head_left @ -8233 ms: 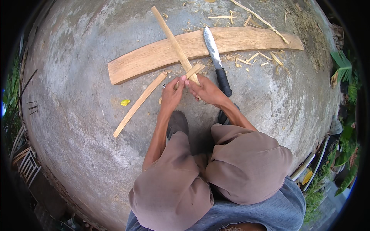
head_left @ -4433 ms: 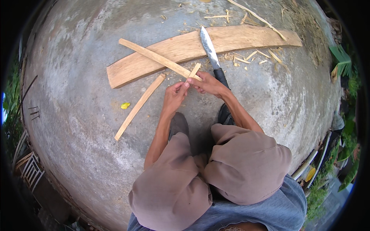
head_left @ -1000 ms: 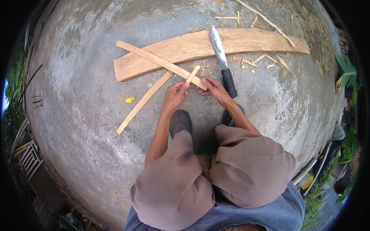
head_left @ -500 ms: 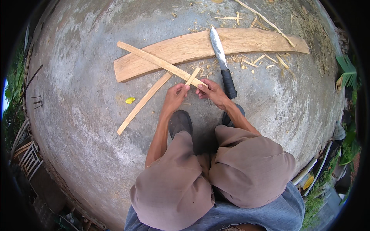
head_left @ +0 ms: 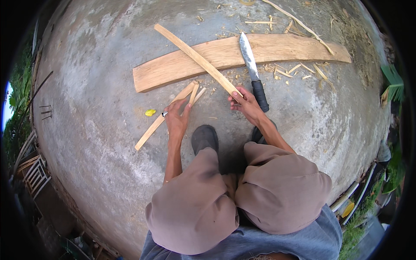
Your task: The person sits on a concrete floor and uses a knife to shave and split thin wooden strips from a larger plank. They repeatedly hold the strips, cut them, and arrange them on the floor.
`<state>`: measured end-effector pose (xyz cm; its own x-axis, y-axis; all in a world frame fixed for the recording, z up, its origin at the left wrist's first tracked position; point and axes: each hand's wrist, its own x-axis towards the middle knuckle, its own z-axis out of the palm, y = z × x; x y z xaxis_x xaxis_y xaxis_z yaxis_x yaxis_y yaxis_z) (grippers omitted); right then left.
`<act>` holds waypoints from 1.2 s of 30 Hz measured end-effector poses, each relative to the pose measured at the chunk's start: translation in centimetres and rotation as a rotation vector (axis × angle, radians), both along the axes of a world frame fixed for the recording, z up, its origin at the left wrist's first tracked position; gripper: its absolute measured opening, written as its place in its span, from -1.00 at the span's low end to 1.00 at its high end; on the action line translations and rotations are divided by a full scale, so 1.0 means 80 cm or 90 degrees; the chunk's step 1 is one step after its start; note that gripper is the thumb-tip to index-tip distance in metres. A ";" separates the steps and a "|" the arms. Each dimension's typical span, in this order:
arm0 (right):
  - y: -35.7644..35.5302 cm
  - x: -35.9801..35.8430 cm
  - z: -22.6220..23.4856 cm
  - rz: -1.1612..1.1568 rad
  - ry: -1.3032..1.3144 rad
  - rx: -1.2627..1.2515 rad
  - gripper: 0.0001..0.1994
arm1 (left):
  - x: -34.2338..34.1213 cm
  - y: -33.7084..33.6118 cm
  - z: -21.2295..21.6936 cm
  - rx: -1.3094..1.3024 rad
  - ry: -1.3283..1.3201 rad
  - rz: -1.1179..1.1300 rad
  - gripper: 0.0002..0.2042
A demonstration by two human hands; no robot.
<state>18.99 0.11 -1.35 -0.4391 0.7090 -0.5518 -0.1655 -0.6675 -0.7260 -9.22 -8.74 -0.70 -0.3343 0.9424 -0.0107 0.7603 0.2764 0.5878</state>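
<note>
My right hand (head_left: 247, 106) is closed on the near end of a long flat wooden strip (head_left: 195, 56), which slants up to the left over a thick board. Low over the concrete, my left hand (head_left: 176, 119) pinches a short wooden stick (head_left: 194, 92) between thumb and fingers. A ring shows on one of its fingers. Under that hand lies another wooden strip (head_left: 149, 133), partly covered by the fingers. A second short, pale stick (head_left: 200, 94) angles up beside the pinched one; its lower end is hidden. A black-handled knife (head_left: 258, 93) rests with its blade across the board, just right of my right hand.
The thick, slightly curved wooden board (head_left: 294, 47) lies across the concrete floor (head_left: 95, 104). Wood shavings (head_left: 284, 73) and a long thin stick (head_left: 299, 24) are scattered around it. A small yellow object (head_left: 150, 112) sits left of my left hand. My shoes (head_left: 205, 138) are close by.
My hands have moved apart. The left went left and down to the strip on the ground with the short stick; the right moved slightly right, swinging the long strip's far end upward.
</note>
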 end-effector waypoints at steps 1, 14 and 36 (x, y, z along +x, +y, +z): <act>-0.003 0.003 -0.001 0.008 0.002 -0.004 -0.70 | -0.003 0.009 0.008 0.054 0.002 -0.007 -0.62; -0.033 0.027 0.023 0.138 -0.214 0.281 -0.68 | -0.074 0.141 0.153 0.180 -0.809 0.146 -0.58; 0.068 -0.004 0.168 -0.091 -0.157 0.367 -0.41 | 0.032 0.290 0.251 0.187 -0.385 -0.189 -0.71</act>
